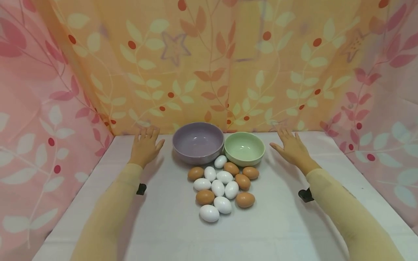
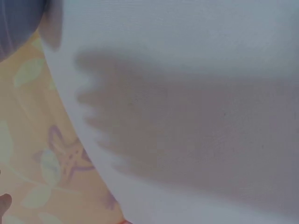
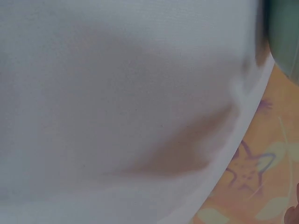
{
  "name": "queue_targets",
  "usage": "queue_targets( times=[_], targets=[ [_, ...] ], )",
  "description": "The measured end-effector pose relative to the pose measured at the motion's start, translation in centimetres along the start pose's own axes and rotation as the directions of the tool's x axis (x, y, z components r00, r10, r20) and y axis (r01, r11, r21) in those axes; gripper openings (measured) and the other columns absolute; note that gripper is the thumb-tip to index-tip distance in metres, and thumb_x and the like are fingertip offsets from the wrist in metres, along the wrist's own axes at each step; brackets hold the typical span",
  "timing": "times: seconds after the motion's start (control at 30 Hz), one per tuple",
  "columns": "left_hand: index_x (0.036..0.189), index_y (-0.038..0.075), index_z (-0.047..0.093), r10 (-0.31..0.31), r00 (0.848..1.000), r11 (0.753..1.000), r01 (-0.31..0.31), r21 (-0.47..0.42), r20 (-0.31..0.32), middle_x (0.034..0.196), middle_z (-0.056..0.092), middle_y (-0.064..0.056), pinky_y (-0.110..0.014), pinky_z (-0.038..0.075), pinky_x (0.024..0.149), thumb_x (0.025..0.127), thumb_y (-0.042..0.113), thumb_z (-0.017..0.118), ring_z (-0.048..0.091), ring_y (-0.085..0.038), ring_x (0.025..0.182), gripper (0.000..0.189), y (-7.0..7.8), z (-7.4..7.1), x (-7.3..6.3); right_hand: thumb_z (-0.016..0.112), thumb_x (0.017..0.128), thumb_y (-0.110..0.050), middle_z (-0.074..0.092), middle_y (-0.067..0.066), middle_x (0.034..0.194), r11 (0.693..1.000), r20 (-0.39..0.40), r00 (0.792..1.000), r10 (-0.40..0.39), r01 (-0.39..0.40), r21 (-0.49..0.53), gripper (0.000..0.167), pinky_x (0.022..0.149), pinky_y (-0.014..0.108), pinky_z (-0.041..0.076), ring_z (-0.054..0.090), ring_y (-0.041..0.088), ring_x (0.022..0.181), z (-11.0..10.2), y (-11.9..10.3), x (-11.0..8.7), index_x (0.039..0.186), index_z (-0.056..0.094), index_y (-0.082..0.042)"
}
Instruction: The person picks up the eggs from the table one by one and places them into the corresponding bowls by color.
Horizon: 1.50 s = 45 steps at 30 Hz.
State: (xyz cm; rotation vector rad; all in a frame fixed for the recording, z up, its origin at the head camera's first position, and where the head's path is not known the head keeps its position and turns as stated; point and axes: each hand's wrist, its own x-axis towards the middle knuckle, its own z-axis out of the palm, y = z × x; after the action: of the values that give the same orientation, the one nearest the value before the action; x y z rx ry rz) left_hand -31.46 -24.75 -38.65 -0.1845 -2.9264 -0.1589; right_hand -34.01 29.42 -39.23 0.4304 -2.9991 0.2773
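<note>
My left hand point(image 1: 145, 146) is held with spread, straight fingers to the left of a purple bowl point(image 1: 197, 141), holding nothing. On the other side, my right hand point(image 1: 292, 148) has its fingers extended beside a smaller green bowl point(image 1: 244, 146), also holding nothing. The two bowls stand side by side. In front of them lie several white eggs point(image 1: 217, 188) and several brown eggs point(image 1: 245, 199) in a loose cluster. The left wrist view catches an edge of the purple bowl point(image 2: 18, 25); the right wrist view catches part of the green bowl point(image 3: 286, 37). Both hands cast shadows on the white cloth.
A white cloth point(image 1: 163, 232) covers the table. Behind it hangs a yellow leaf-patterned curtain point(image 1: 209, 65), with pink patterned curtains point(image 1: 39, 119) at both sides. A small black device point(image 1: 141, 189) sits at the left wrist, and another black device point(image 1: 306, 195) at the right wrist.
</note>
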Motion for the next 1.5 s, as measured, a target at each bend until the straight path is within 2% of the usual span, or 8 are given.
queue_targets(
  times=[0.27, 0.4, 0.63, 0.8, 1.0, 1.27, 1.5],
  targets=[
    [0.152, 0.005, 0.034, 0.052, 0.996, 0.998, -0.05, 0.036, -0.068, 0.159, 0.031, -0.024, -0.063, 0.011, 0.121, 0.104, 0.042, 0.041, 0.022, -0.049, 0.147, 0.061, 0.6, 0.0, -0.1, 0.043, 0.101, -0.055, 0.012, 0.026, 0.164, 0.999, -0.033, 0.998, -0.044, 0.045, 0.019, 0.086, 0.121, 0.065, 0.004, 0.006, 0.042, 0.153, -0.3, -0.8, -0.8, 0.156, 0.015, 0.005],
    [0.152, 0.005, 0.034, 0.072, 0.995, 0.997, -0.069, 0.045, -0.064, 0.159, 0.031, -0.025, -0.063, 0.01, 0.121, 0.105, 0.043, 0.04, 0.025, -0.049, 0.147, 0.061, 0.7, 0.2, -0.2, 0.043, 0.101, -0.056, 0.016, 0.027, 0.163, 0.998, -0.036, 0.997, -0.063, 0.064, 0.018, 0.085, 0.121, 0.065, 0.006, 0.009, 0.044, 0.152, -0.1, -1.3, -1.3, 0.156, 0.018, 0.005],
    [0.157, 0.008, 0.026, 0.064, 0.997, 0.998, -0.064, -0.011, -0.038, 0.163, 0.021, -0.024, -0.065, 0.007, 0.121, 0.106, 0.042, 0.038, 0.018, -0.047, 0.15, 0.063, 0.9, 0.3, -0.4, 0.045, 0.102, -0.052, 0.018, 0.026, 0.163, 0.994, -0.059, 0.994, -0.092, 0.095, 0.061, 0.082, 0.122, 0.063, 0.007, 0.014, 0.043, 0.152, 0.5, -2.0, -1.8, 0.155, 0.021, 0.004],
    [0.157, 0.008, 0.026, 0.081, 0.996, 0.997, -0.08, 0.02, -0.033, 0.162, 0.022, -0.025, -0.064, 0.011, 0.121, 0.106, 0.043, 0.038, 0.02, -0.046, 0.149, 0.064, 1.2, 0.3, -0.4, 0.047, 0.101, -0.051, 0.02, 0.027, 0.162, 0.991, -0.067, 0.992, -0.106, 0.111, 0.08, 0.081, 0.121, 0.063, 0.01, 0.015, 0.043, 0.152, 0.6, -2.3, -2.3, 0.154, 0.024, 0.006],
    [0.158, 0.009, 0.022, 0.083, 0.997, 0.997, -0.083, 0.002, -0.003, 0.163, 0.02, -0.024, -0.066, 0.01, 0.12, 0.106, 0.045, 0.036, 0.017, -0.046, 0.15, 0.065, 1.6, 0.2, -0.3, 0.049, 0.1, -0.051, 0.015, 0.026, 0.164, 0.988, -0.06, 0.994, -0.089, 0.095, 0.12, 0.085, 0.123, 0.061, 0.009, 0.012, 0.042, 0.152, 0.3, -2.8, -2.8, 0.156, 0.018, 0.005],
    [0.156, 0.008, 0.029, 0.102, 0.995, 0.995, -0.102, 0.018, -0.001, 0.162, 0.024, -0.025, -0.067, 0.02, 0.117, 0.105, 0.048, 0.038, 0.023, -0.047, 0.148, 0.066, 1.6, 0.5, -0.6, 0.051, 0.099, -0.053, 0.011, 0.024, 0.165, 0.977, -0.058, 0.995, -0.077, 0.087, 0.197, 0.085, 0.123, 0.058, 0.011, 0.011, 0.041, 0.153, 0.3, -4.0, -3.0, 0.156, 0.021, 0.004],
    [0.157, 0.01, 0.027, 0.1, 0.995, 0.995, -0.1, -0.021, 0.016, 0.165, 0.016, -0.02, -0.066, 0.018, 0.118, 0.104, 0.049, 0.038, 0.016, -0.045, 0.151, 0.067, 2.2, 0.8, -0.8, 0.05, 0.099, -0.054, 0.007, 0.021, 0.167, 0.96, -0.02, 0.999, -0.032, 0.037, 0.276, 0.086, 0.121, 0.062, 0.012, 0.009, 0.043, 0.153, 0.1, -4.8, -3.5, 0.159, 0.014, -0.003]
  ],
)
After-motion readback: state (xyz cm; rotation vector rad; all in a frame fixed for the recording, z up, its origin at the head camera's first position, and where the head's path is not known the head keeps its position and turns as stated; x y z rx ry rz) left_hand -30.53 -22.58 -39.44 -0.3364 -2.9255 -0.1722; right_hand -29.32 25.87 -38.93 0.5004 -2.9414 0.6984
